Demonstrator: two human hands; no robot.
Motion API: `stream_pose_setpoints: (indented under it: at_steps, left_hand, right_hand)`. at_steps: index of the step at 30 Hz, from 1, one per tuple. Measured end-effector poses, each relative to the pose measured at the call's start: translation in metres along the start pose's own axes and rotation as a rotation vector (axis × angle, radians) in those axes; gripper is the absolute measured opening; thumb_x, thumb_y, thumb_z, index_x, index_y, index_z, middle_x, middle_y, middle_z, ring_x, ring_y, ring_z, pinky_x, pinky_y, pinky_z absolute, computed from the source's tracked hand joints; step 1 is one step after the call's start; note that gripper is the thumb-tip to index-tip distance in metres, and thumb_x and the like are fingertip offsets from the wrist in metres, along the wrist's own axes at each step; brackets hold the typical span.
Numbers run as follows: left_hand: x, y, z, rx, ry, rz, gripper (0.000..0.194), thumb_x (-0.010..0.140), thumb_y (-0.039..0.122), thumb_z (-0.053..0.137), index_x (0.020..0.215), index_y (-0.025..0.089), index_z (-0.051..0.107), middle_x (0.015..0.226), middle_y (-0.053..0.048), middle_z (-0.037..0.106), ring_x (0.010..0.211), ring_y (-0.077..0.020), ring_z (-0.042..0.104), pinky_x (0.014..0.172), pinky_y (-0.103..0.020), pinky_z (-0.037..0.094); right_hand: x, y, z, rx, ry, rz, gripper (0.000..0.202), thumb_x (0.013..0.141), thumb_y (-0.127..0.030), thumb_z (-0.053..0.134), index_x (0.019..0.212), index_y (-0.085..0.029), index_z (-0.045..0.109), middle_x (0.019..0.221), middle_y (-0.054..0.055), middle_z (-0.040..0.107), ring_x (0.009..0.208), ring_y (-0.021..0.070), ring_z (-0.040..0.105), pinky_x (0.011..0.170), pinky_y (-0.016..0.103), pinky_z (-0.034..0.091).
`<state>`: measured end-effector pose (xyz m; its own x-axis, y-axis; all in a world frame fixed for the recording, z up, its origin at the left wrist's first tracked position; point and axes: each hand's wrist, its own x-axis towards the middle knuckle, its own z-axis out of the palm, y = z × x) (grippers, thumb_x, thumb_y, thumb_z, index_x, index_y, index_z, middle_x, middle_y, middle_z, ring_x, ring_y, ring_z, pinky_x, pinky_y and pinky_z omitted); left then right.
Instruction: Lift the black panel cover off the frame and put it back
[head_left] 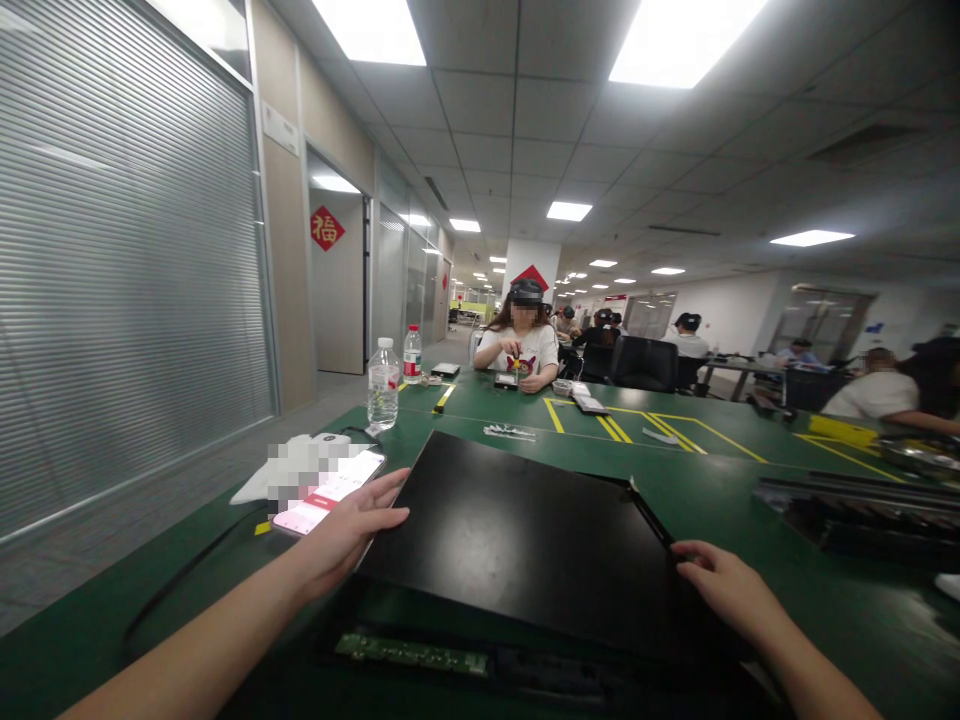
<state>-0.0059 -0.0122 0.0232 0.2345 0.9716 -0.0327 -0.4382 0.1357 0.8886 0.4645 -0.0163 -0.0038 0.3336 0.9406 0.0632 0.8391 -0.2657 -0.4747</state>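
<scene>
A large, flat black display panel [510, 540] lies in front of me, slightly tilted, over a dark frame [649, 515]. My left hand [360, 520] grips its left edge, thumb near the top face and fingers stretched along the side. At the right edge, my right hand [716, 580] closes its fingers on the rim; whether it has the panel, the frame or both I cannot tell. Below the panel's near edge shows a green circuit board strip [412, 655]. A lit phone [352, 485] lies just beyond my left hand.
The green table [247, 590] carries yellow tape lines. Two bottles [383, 390] stand at the far left, near a white bag [289, 465] and a black cable [187, 575]. Dark metal parts [847, 510] lie at right. A person [521, 345] works across the table with small parts.
</scene>
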Motion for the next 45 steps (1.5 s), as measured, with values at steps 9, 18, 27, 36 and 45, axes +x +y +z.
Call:
stream_pose_setpoints:
  at_steps: [9,18,27,36,45]
  left_hand:
    - [-0.001,0.0,0.004,0.017,-0.014,0.059,0.076,0.066,0.009,0.073,0.136,0.018,0.044,0.134,-0.012,0.056,0.121,-0.0307,0.052,0.098,-0.038,0.044]
    - [-0.004,0.002,0.008,0.058,-0.053,0.12,0.079,0.068,0.011,0.072,0.139,0.022,0.039,0.14,-0.009,0.05,0.127,-0.0301,0.045,0.104,-0.04,0.039]
    - [-0.004,0.002,0.006,0.045,-0.065,0.128,0.072,0.069,0.011,0.071,0.135,0.022,0.045,0.141,-0.008,0.048,0.128,-0.0311,0.044,0.102,-0.039,0.041]
    - [0.005,0.002,-0.005,0.018,0.056,0.145,0.068,0.073,0.016,0.068,0.136,0.025,0.044,0.141,-0.004,0.049,0.124,-0.029,0.049,0.099,-0.037,0.044]
    - [0.006,0.002,-0.004,-0.051,0.053,0.056,0.072,0.074,0.013,0.065,0.14,0.022,0.038,0.124,-0.008,0.064,0.113,-0.0288,0.059,0.094,-0.039,0.047]
  right_hand:
    - [0.001,0.001,0.003,0.051,-0.008,0.021,0.051,0.076,-0.033,0.045,0.123,-0.016,0.053,0.064,-0.001,0.06,0.062,0.0183,0.06,0.059,0.028,0.042]
    - [0.01,0.008,0.003,0.142,0.051,0.062,0.036,0.077,-0.041,0.047,0.091,-0.017,0.069,0.1,0.01,0.071,0.095,0.0252,0.063,0.081,0.032,0.046]
    - [0.003,0.0,-0.004,0.383,0.062,0.164,0.042,0.068,-0.044,0.054,0.093,-0.015,0.072,0.103,0.011,0.07,0.097,0.0276,0.062,0.077,0.034,0.047]
    - [-0.014,-0.021,-0.014,0.844,0.066,0.206,0.042,0.059,-0.036,0.067,0.095,-0.015,0.071,0.084,0.01,0.072,0.079,0.0245,0.065,0.062,0.031,0.048]
    - [-0.029,-0.05,-0.028,1.485,-0.012,0.109,0.028,0.063,-0.032,0.069,0.089,-0.023,0.071,0.087,0.003,0.073,0.089,0.025,0.067,0.081,0.036,0.053]
